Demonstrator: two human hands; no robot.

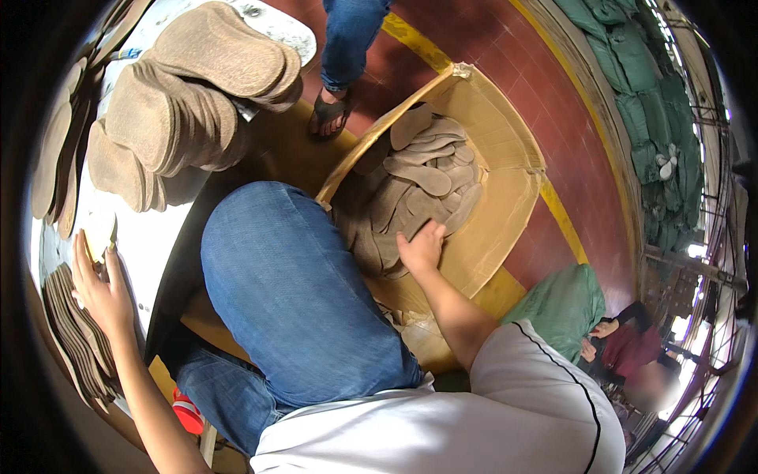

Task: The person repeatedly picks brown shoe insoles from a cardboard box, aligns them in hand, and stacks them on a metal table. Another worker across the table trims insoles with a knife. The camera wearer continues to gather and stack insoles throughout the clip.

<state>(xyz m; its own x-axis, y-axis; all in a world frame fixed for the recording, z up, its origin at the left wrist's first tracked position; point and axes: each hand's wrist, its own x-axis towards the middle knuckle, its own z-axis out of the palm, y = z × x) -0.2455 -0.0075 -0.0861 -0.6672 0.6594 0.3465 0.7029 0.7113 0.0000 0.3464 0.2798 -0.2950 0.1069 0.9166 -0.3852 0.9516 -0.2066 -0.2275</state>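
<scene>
My left hand [103, 300] rests on the white tabletop [146, 257] with its fingers spread. Its fingertips reach the edge of a small pale yellow piece [98, 234] whose kind I cannot make out. Down in an open cardboard box [505, 197], my right hand [422, 248] has its thumb and fingers around the end of a brown insole [422, 212]; part of the grip is hidden. Under and around it lies a loose heap of brown insoles [418, 175]. Stacked brown insoles [142, 118] stand on the tabletop beyond my left hand.
More insoles [75, 340] stand in a row beside my left wrist. My jeans-covered knee [276, 261] lies between table and box. Another person's sandalled foot [329, 114] is beyond the box. A green sack [560, 312] and a seated person [632, 347] are at the right.
</scene>
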